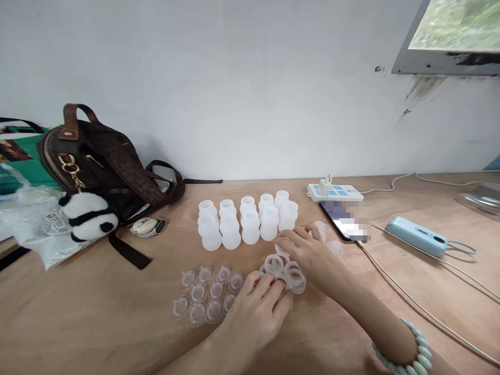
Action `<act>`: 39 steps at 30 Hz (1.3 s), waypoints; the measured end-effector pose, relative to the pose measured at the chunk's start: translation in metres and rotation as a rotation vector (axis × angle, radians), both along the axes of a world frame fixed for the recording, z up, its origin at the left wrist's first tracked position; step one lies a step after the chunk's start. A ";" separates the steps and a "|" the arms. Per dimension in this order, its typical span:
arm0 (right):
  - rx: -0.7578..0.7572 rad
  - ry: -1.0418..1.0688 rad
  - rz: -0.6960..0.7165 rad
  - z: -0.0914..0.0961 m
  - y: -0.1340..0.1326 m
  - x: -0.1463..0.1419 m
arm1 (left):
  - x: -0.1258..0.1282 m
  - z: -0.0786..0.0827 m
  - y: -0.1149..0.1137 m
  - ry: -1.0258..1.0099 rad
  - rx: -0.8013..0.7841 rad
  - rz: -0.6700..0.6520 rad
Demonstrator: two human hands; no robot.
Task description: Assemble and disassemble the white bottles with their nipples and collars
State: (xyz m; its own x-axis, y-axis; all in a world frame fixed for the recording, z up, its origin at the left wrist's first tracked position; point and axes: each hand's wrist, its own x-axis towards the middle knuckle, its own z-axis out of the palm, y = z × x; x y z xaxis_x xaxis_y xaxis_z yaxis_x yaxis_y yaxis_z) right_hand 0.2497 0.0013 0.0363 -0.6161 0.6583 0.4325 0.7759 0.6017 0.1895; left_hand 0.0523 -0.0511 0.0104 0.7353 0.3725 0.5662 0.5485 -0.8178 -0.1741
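My left hand (261, 306) is curled palm down over the edge of a pile of clear plastic rings (274, 264); its fingertips are hidden. Reaching in from the right, my right hand (302, 247) has its fingers bent onto a clear ring at the pile's far side, close to the front bottles. Small frosted white bottles (250, 227) stand upright and open-topped in two rows behind the pile. Clear bottle nipples (199, 293) lie grouped left of my left hand. Beside my right hand are clear domed caps (335, 249), partly covered by the hand and forearm.
A phone (344, 221) on a white cable lies right of the bottles, before a power strip (336, 192). Further right is a light blue device (416, 236) with a strap. At left sit a brown backpack (113, 161), a panda plush (89, 216) and a mouse (144, 227).
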 end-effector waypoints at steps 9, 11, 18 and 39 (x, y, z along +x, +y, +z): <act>-0.023 -0.002 -0.001 0.002 -0.001 0.000 | -0.001 -0.006 0.001 0.011 -0.083 -0.007; -0.026 0.004 -0.001 0.002 -0.002 -0.001 | -0.001 -0.006 0.002 0.001 -0.080 -0.011; -0.068 0.063 0.026 -0.002 -0.002 0.000 | -0.001 -0.004 0.001 -0.035 -0.092 -0.022; -0.559 0.210 0.067 0.031 -0.018 -0.004 | -0.030 0.047 0.014 -0.498 -0.251 0.117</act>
State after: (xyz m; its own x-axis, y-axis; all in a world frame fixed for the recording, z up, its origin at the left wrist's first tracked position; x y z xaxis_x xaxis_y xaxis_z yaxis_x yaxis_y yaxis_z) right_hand 0.2458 -0.0166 0.0669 -0.6030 0.7836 0.1495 0.7193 0.6151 -0.3231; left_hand 0.0222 -0.0372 0.0574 0.3477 0.6037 0.7174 0.6043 -0.7293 0.3209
